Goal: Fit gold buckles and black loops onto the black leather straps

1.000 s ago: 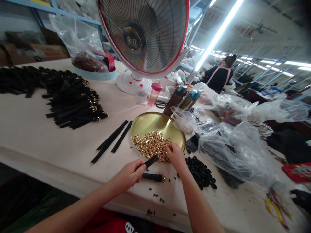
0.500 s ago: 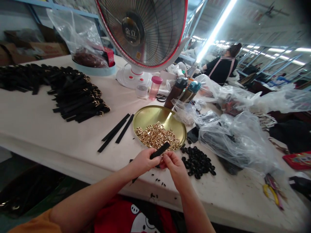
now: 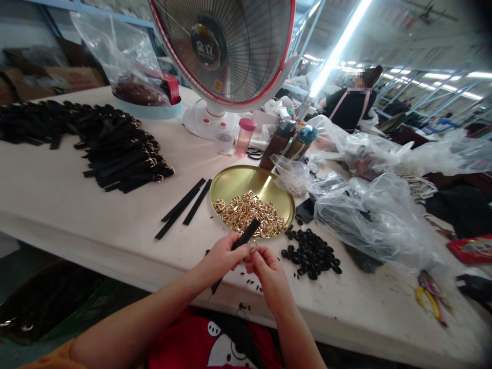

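Observation:
My left hand (image 3: 228,254) is closed around a black strap (image 3: 248,232), whose one end points up over the tray's near edge and whose other end hangs below the palm. My right hand (image 3: 268,269) pinches a small gold buckle (image 3: 253,247) at the strap, close against the left fingertips. Whether the strap passes through the buckle is hidden by the fingers. Just beyond both hands stands a round gold tray (image 3: 226,180) with a heap of gold buckles (image 3: 249,212). Right of my right hand lies a pile of small black oval pieces (image 3: 313,253).
Loose black straps (image 3: 180,209) lie left of the tray, with a big heap of buckled straps (image 3: 123,154) farther left. A fan (image 3: 223,56), a pink-lidded cup (image 3: 245,137) and bottles (image 3: 279,143) stand behind. Plastic bags (image 3: 369,220) and yellow-handled pliers (image 3: 428,302) are at right.
Both hands have shifted slightly left and toward me with the strap. The gold buckle now shows between the fingertips. Some black pieces at the pile's left edge have shifted.

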`<state>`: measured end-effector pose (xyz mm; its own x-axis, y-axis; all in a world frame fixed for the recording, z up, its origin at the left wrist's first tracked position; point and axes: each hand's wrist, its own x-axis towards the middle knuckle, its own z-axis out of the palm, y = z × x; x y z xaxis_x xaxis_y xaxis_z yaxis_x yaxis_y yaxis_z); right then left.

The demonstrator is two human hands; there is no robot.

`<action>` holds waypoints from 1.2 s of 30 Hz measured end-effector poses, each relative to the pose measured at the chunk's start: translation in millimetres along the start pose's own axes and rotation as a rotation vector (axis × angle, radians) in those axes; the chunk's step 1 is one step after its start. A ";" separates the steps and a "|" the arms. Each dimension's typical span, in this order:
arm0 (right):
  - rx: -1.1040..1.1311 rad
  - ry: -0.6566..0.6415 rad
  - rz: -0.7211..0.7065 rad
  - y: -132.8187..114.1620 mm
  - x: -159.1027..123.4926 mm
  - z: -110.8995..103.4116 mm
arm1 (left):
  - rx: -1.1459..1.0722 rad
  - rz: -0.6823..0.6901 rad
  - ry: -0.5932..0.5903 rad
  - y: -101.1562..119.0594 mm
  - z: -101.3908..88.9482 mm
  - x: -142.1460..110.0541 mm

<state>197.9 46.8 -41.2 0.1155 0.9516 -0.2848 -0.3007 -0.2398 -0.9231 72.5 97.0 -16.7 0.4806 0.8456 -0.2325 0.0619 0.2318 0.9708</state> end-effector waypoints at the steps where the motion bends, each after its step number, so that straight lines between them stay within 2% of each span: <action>1: 0.002 0.004 0.000 1.4 0.2 -0.2 | 0.001 -0.006 -0.010 -0.7 0.4 -0.2; 3: -0.014 0.014 -0.026 3.3 0.0 -0.1 | -0.015 -0.004 -0.015 -2.2 1.7 -0.5; 8: -0.081 0.075 -0.124 5.6 -1.2 4.0 | -0.074 0.039 0.084 -10.3 7.5 -1.4; 12: -0.157 0.103 -0.148 2.5 -0.1 0.8 | 0.063 0.055 0.030 -14.1 6.8 -3.6; 16: -0.527 0.060 -0.276 -11.0 -1.5 -9.5 | 0.339 0.137 0.038 -8.7 -2.8 -3.0; 18: -0.730 -0.003 -0.382 -18.3 -3.2 -12.5 | 0.425 0.157 -0.011 -4.5 -6.5 -1.9; 21: -0.830 -0.033 -0.473 -23.5 -5.3 -12.7 | 0.490 0.177 -0.079 -0.3 -7.7 -1.5; 24: -0.653 -0.053 -0.396 -21.5 -7.1 -10.3 | 0.475 0.163 -0.060 -0.1 -6.6 -2.4; 28: -0.171 -0.172 -0.129 -14.8 -10.8 -5.9 | 0.334 0.121 -0.005 -3.1 -6.3 -2.4; 30: -0.023 -0.209 -0.048 -11.5 -12.2 -3.4 | 0.284 0.113 0.000 -4.8 -6.1 -2.2; 32: 0.040 -0.198 -0.024 -8.4 -12.5 -1.2 | 0.258 0.098 -0.011 -6.5 -5.1 -2.5; 36: -0.013 -0.048 -0.065 -2.9 -9.8 -0.7 | 0.283 0.062 -0.022 -8.2 -2.4 -4.2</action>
<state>198.3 38.1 -35.9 0.0889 0.9733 -0.2116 -0.2820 -0.1792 -0.9425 67.9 92.7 -23.9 0.5101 0.8425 -0.1735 0.2718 0.0335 0.9618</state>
